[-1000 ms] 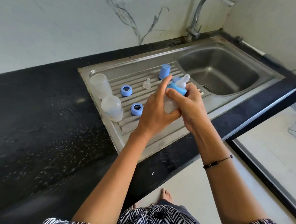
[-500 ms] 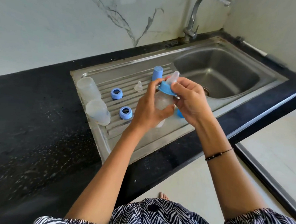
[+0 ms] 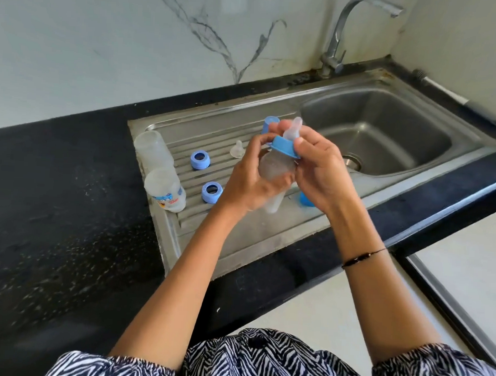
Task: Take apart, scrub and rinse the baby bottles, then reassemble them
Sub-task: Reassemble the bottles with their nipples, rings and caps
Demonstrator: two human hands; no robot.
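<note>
My left hand (image 3: 249,176) grips a clear baby bottle (image 3: 273,172), tilted, above the steel drainboard (image 3: 238,244). My right hand (image 3: 321,168) pinches the blue collar (image 3: 285,146) with its clear teat (image 3: 294,127) at the bottle's neck. On the drainboard two clear bottle bodies (image 3: 152,148) (image 3: 166,189) stand mouth down at the left. Two blue rings (image 3: 200,160) (image 3: 212,192) and a loose teat (image 3: 237,150) lie on the ribs. A blue cap (image 3: 269,124) stands behind my hands, and another blue piece (image 3: 306,199) shows under my right hand.
The sink basin (image 3: 387,132) lies to the right with its drain (image 3: 353,161) and the tap (image 3: 341,34) behind it. A black wet counter (image 3: 54,192) stretches to the left. The counter's front edge runs below my forearms, with pale floor beyond.
Both hands lifted the bottle slightly and tilted it. The collar with teat sat on the bottle's neck a second ago and now sits askew in my right fingers.
</note>
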